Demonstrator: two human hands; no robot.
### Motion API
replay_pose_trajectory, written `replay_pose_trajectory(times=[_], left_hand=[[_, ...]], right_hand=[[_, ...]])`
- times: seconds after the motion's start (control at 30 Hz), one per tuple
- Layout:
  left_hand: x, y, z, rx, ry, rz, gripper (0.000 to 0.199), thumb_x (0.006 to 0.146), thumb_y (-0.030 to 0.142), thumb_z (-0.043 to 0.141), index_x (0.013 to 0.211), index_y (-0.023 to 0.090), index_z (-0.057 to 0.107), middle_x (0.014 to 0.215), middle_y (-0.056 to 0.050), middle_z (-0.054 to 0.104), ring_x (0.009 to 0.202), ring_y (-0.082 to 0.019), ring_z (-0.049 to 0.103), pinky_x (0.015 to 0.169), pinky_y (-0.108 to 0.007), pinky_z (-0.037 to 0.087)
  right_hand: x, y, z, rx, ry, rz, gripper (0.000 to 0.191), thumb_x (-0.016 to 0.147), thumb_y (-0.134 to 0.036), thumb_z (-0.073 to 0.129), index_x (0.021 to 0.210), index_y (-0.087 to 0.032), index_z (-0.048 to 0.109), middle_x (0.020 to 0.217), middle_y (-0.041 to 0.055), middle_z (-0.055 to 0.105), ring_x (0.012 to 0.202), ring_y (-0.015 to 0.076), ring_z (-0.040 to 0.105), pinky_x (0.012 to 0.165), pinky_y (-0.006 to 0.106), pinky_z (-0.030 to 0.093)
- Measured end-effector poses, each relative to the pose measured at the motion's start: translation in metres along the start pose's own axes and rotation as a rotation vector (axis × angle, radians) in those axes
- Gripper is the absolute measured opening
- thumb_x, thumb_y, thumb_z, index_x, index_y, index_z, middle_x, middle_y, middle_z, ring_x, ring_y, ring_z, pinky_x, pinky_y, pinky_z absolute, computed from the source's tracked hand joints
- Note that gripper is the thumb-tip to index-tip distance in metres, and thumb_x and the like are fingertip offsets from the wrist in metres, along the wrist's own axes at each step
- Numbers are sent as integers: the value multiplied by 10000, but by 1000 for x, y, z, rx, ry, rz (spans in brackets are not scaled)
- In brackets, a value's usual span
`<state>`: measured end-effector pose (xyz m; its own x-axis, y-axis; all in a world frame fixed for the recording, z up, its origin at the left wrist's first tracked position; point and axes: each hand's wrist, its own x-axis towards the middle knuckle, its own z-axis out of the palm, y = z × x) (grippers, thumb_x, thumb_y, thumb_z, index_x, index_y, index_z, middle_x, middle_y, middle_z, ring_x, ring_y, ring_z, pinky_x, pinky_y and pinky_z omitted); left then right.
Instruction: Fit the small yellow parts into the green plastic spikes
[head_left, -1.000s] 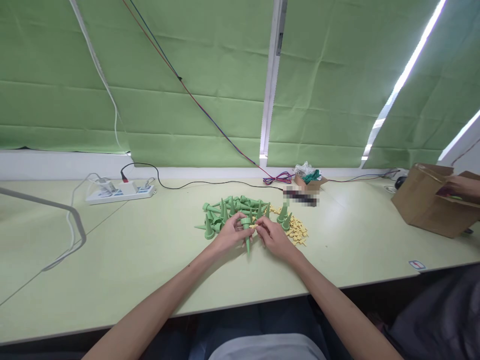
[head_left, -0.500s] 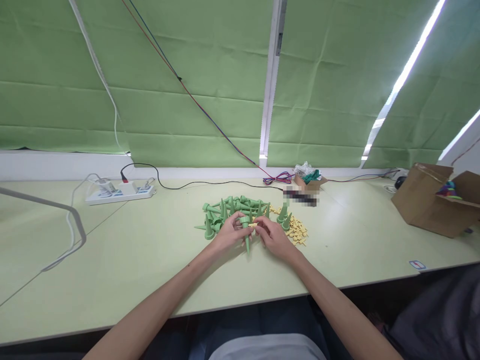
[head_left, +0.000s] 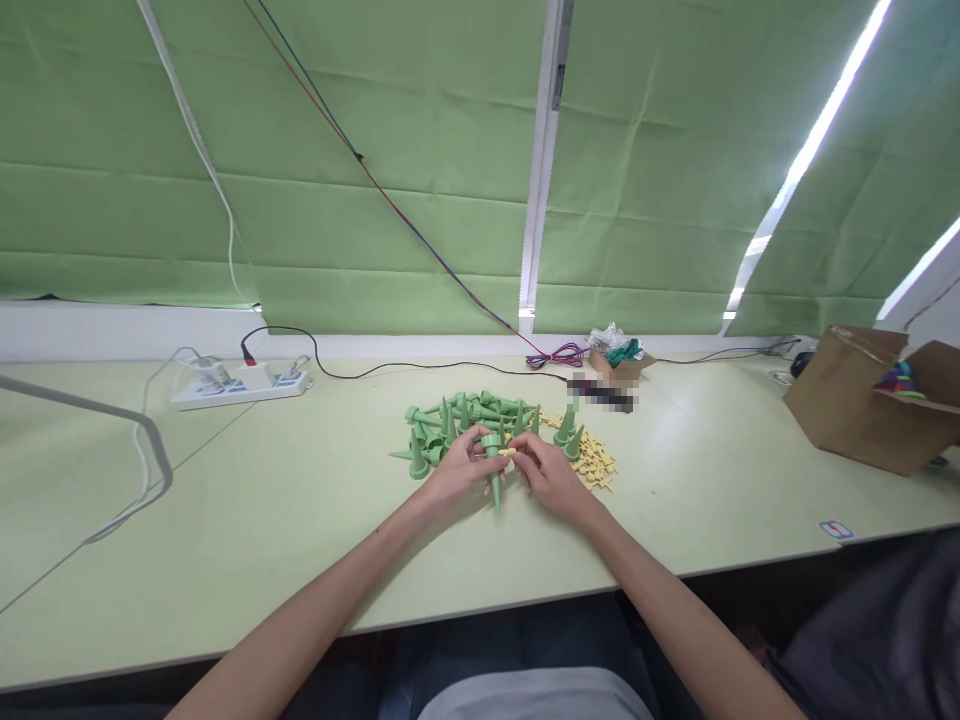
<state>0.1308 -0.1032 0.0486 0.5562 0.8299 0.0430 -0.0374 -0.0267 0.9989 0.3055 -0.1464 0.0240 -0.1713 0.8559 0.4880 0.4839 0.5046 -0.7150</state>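
My left hand [head_left: 463, 466] is closed on a green plastic spike [head_left: 495, 490], its wide collar up and its tip pointing down toward me. Between the thumb and fingertips of my right hand [head_left: 553, 476] is a small yellow plastic piece [head_left: 508, 452], held against the spike's side just below the collar. Whether the piece sits in the spike, I cannot tell. Behind my hands lies a pile of green spikes [head_left: 429, 425], several standing on their collars. Right of my right hand spreads a heap of small yellow pieces [head_left: 596, 463], beside two upright green spikes.
A white power strip [head_left: 240, 386] lies on the table [head_left: 300, 500] at the left, near a grey bent bar [head_left: 154, 450]. At the back are a small open box [head_left: 619, 368] and bundled wire [head_left: 556, 357]. A large cardboard box [head_left: 855, 410] stands at the right.
Almost nothing differs. Both hands stay together, and the green spike and the yellow piece have shifted only very slightly.
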Motion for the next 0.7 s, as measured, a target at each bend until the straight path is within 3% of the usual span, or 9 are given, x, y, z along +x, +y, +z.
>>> replay_pose_trajectory(times=[0.5, 0.7], left_hand=[[-3, 4, 2, 10, 3, -4, 529, 636, 407, 816, 965, 204, 455, 663, 41, 569, 614, -146, 617, 476, -230, 442], [-1, 3, 1, -26, 10, 7, 485, 650, 367, 816, 935, 200, 461, 688, 30, 592, 631, -140, 624, 485, -221, 445]], right_hand=[[1, 3, 1, -82, 7, -16, 252, 999, -345, 372, 867, -203, 532, 633, -24, 497, 553, 141, 454, 567, 264, 332], [1, 1, 0, -53, 5, -24, 213, 997, -336, 390, 938, -206, 547, 688, -14, 547, 602, 144, 495, 599, 259, 363]])
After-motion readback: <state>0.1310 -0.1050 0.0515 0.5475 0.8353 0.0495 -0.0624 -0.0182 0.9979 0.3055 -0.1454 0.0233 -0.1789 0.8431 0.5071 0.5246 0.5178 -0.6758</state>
